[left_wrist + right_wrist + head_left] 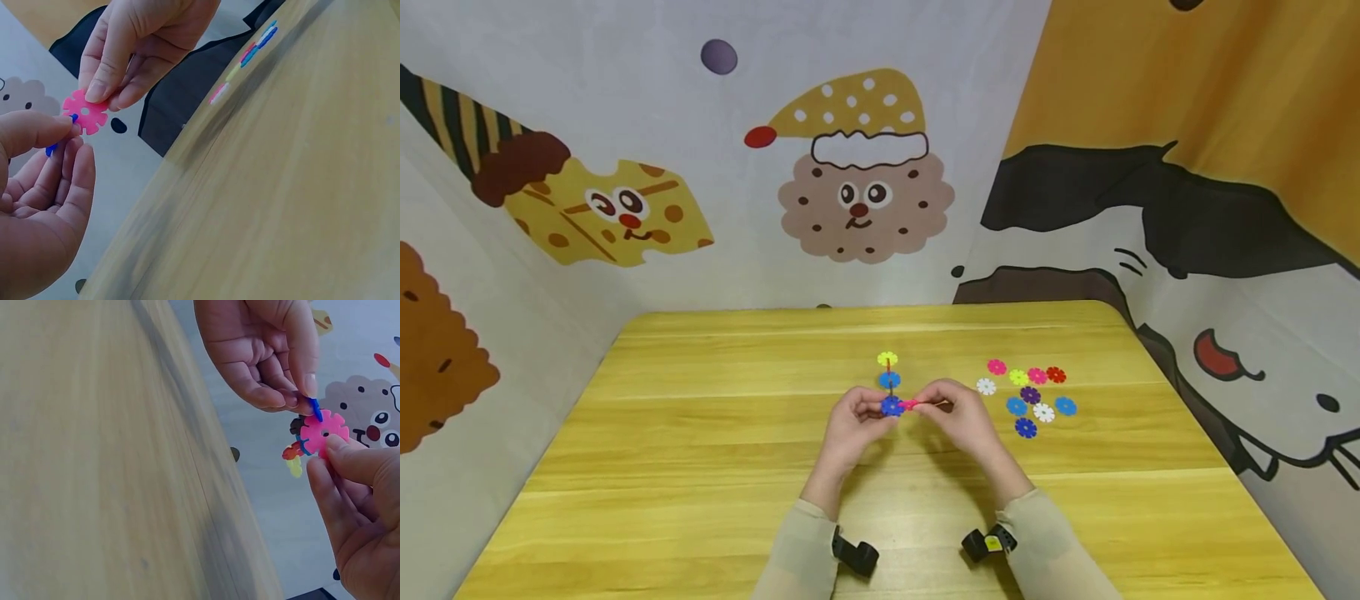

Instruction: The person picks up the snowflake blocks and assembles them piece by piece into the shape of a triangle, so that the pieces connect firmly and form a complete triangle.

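Pink disc [92,117] is pinched by right grip [957,412], blue disc [892,407] by left grip [852,422]; joined discs [890,380] beyond could be popped loose by skewed pushing.

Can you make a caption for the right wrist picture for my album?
Left hand pinches a blue slotted disc, right hand pinches a pink slotted disc, and their rims meet.

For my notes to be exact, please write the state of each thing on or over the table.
Left hand: pinches the blue disc.
Right hand: pinches the pink disc.
Blue disc: held, at the chain's near end.
Pink disc: held, meeting the blue disc's edge; how firmly seated, unclear.
Chain: discs joined in a row.
Loose discs: lying flat, unjoined.
Wrist cameras: strapped on.
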### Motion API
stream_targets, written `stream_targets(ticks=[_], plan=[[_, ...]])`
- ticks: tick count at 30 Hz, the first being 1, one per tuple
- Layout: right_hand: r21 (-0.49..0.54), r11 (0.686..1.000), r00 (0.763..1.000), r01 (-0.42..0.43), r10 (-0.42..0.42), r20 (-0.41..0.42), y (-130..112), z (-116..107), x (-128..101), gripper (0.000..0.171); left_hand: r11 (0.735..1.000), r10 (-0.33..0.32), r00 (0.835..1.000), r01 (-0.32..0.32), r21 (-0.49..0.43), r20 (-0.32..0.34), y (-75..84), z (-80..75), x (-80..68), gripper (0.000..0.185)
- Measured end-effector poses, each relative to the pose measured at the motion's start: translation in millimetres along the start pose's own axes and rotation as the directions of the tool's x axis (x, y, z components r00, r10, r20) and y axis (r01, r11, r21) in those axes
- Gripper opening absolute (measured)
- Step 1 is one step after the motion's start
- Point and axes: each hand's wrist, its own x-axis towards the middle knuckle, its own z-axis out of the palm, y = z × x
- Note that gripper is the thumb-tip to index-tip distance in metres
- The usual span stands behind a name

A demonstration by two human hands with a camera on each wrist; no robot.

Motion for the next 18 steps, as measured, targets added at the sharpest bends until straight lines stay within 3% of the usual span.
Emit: stream_targets(ticks=[8, 15, 18], plan=[[-0.038, 0.999, 0.998, 0.037, -0.038, -0.051, 3, 1, -1, 0.007, 1.000, -0.008, 1.000, 0.008, 0.023, 0.006, -0.6, -0.1, -0.6, 0.033], [-0.120, 0.988, 0.990, 0.100, -0.111, -0.089, 1, 3, -1, 0.012, 0.990, 0.078, 0.997, -0.077, 0.121, -0.005, 3.7, 5.5, -1.4, 0.037], [-0.126, 0.984, 0.987, 0.123, -0.134, -0.086, 1, 5, -1, 0.011, 0.984, 0.100, 0.995, -0.098, 0.150, -0.006, 14.9, 11.2, -5.8, 0.034]])
